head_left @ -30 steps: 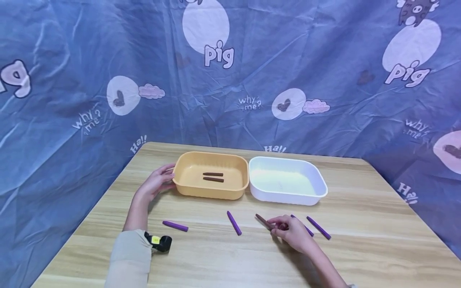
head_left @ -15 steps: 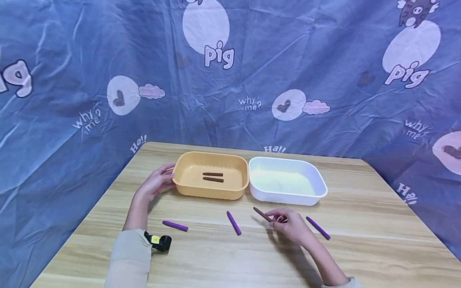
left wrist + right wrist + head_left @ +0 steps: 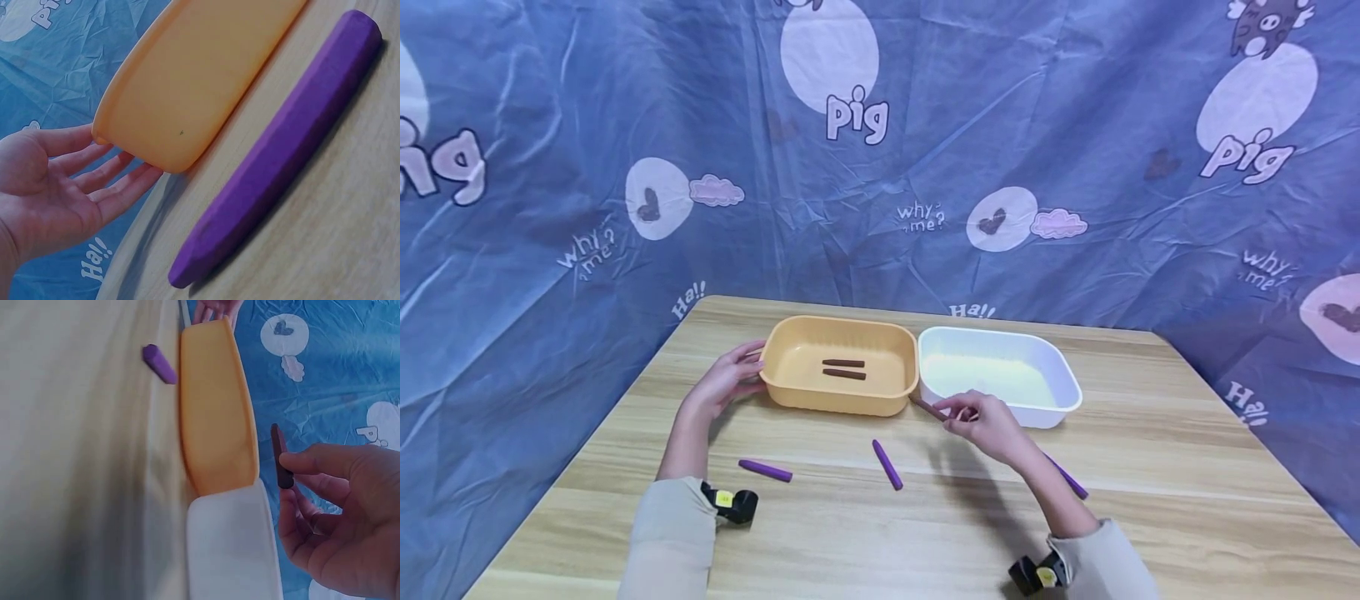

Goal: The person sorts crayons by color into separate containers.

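wood-grain table [image 3: 820,533]: one brown crayon [image 3: 279,445], likely light, stiff, snappable, best gripped mid-barrel, pinched by the right hand [image 3: 988,425] near where white tray [image 3: 1033,416] and orange tray [image 3: 835,402] meet, left hand [image 3: 722,379] touching the latter with extended fingers.

Blue cloth [image 3: 857,192]: "pig", "why me?", "Ha!!", each repeated.

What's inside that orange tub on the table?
Two brown sticks lie side by side on the floor of the orange tub. Its near wall hides the strip of floor just behind it, so anything lying flat there can't be seen.
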Tool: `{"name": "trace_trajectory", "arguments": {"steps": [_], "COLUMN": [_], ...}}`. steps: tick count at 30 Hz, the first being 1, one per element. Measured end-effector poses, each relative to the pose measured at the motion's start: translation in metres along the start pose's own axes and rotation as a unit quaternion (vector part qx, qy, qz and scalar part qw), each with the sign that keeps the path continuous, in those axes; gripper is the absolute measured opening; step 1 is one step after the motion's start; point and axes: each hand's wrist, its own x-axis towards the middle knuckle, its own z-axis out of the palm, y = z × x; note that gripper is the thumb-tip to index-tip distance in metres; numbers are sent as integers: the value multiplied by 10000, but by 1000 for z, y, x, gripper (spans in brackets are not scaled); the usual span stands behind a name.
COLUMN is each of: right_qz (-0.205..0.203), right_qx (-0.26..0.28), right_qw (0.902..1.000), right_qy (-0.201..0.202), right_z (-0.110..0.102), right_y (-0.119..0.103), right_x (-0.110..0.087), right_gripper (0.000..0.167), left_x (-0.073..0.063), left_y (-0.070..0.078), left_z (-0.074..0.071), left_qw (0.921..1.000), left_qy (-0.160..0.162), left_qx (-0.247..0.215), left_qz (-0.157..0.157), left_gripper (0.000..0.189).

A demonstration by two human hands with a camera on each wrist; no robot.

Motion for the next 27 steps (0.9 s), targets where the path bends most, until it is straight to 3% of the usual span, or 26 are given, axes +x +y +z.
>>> {"name": "trace_trajectory", "arguments": {"steps": [12, 27], "right_qz": [-186, -245], "right_qx": [-156, -393], "right_qw": [9995, 9976], "right_qy": [-211, -509], "right_z": [5, 30], "right_y": [-26, -35], "right_x": [46, 102], "right_gripper": [21, 21], "left_x": [-4, -4], "left_y": [2, 2], "left_z": [0, 0], "left_qw": [9999, 9999], "left_qy": [-42, -67], "left_qx": [129, 79], "left_qz": [37, 62], "left_gripper": [52, 52]}}
